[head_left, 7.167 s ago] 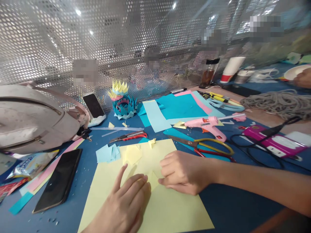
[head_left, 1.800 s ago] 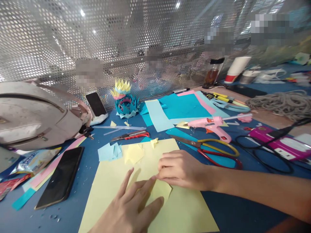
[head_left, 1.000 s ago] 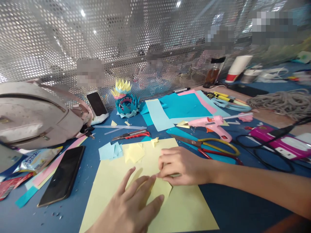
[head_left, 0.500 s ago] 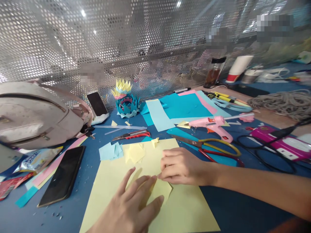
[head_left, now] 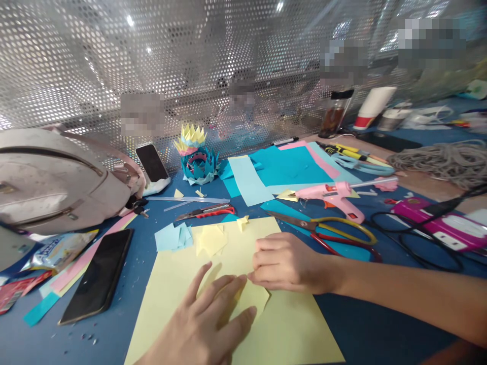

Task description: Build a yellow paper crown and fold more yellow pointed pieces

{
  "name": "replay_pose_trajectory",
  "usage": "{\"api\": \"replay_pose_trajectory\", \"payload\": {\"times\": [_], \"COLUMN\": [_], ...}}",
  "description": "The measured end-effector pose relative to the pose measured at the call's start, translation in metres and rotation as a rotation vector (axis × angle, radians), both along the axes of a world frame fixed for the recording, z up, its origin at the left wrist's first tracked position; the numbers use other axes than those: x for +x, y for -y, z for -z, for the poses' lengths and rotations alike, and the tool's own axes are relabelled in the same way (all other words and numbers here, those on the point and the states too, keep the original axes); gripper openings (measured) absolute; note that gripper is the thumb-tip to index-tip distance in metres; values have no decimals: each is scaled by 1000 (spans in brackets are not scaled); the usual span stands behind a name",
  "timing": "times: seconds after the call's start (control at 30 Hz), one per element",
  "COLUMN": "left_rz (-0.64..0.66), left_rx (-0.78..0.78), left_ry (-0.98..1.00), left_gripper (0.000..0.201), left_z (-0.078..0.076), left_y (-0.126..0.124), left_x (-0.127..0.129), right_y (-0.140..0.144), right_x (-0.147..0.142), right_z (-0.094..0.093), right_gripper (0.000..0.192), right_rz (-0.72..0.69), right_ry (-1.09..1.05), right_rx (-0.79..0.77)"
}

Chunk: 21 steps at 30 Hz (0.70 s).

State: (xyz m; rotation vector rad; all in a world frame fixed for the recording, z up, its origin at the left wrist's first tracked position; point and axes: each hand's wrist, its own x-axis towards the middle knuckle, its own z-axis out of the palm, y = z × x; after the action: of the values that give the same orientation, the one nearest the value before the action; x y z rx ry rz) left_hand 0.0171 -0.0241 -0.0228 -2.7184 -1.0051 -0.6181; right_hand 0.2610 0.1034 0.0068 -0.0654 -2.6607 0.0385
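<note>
A small piece of yellow paper (head_left: 255, 298) lies on a large yellow sheet (head_left: 292, 329). My left hand (head_left: 207, 314) rests over its left part, fingers spread and fingertips pressing down. From the right, my right hand (head_left: 283, 263) has its fingers curled together at the upper edge of the small piece, where they meet the left index fingertip. The exact pinch is hidden behind the right fingers. Just beyond lie a pile of small yellow paper pieces (head_left: 212, 239), a folded yellow bit (head_left: 242, 223) and some light blue paper pieces (head_left: 174, 236).
Scissors (head_left: 319, 225), a pink glue gun (head_left: 331, 193) and a red utility knife (head_left: 209, 211) lie behind the sheet. A layered paper flower (head_left: 198, 162) stands near the mesh panel. Left are a phone (head_left: 99, 276) and a backpack (head_left: 57, 182); right, a purple power strip (head_left: 437, 220).
My right hand has shifted very slightly downward at the edge of the small yellow paper. My left hand stays in place.
</note>
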Motion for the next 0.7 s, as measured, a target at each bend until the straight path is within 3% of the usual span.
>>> {"api": "replay_pose_trajectory", "payload": {"times": [0.33, 0.57, 0.7], "left_rz": [39, 52, 68], "left_rx": [-68, -103, -117], "left_ry": [-25, -32, -42], "left_gripper": [38, 43, 46], "left_z": [-5, -9, -18], "left_y": [-2, -3, -2], "left_x": [-4, -6, -5], "right_y": [-4, -2, 0], "right_x": [-2, -1, -1], "right_z": [-6, -19, -16], "right_gripper": [28, 37, 36], "right_rz": [-77, -28, -4], "right_ry": [63, 129, 129], "right_rx": [-59, -65, -41]}}
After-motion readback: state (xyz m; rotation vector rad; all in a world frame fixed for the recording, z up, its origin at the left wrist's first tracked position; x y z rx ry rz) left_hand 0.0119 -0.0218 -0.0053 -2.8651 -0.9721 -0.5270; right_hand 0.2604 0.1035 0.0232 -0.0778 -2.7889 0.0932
